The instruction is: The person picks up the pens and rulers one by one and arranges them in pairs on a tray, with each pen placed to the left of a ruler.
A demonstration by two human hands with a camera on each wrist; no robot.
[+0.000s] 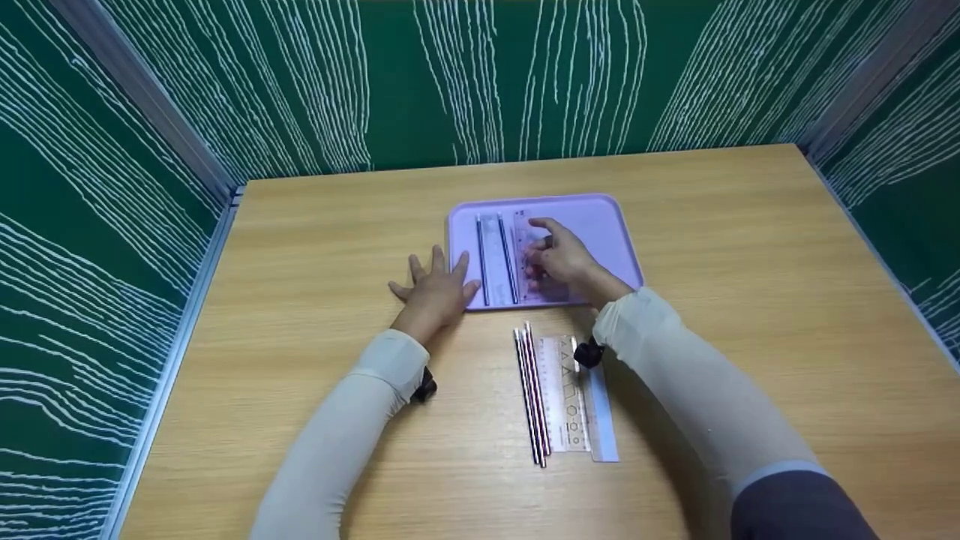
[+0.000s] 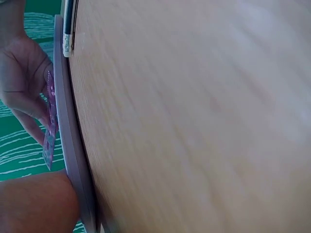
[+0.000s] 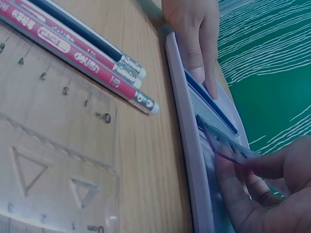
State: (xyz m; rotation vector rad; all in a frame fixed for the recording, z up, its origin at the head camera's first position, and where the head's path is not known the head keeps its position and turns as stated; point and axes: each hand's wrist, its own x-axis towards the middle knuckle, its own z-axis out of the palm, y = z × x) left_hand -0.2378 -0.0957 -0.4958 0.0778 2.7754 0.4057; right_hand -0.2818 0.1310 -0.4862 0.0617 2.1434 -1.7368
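My right hand (image 1: 562,259) is over the middle of the lilac tray (image 1: 604,225), pinching a clear pink-tinted ruler (image 3: 228,148) between thumb and fingers. In the right wrist view the ruler is tilted close over the tray floor. To its left in the tray lie a dark pencil (image 1: 508,259), a clear ruler (image 1: 493,247) and another dark pencil (image 1: 482,259), all roughly parallel. With fingers spread, my left hand (image 1: 436,292) rests at the tray's left edge, its thumb over the near left corner.
On the wooden table (image 1: 315,255), nearer me than the tray, lie several pencils (image 1: 533,397) side by side. Right of them are a clear stencil ruler (image 1: 571,412) with cut-out shapes and a bluish ruler (image 1: 602,427). Green partitions (image 1: 405,82) with white lines surround the table.
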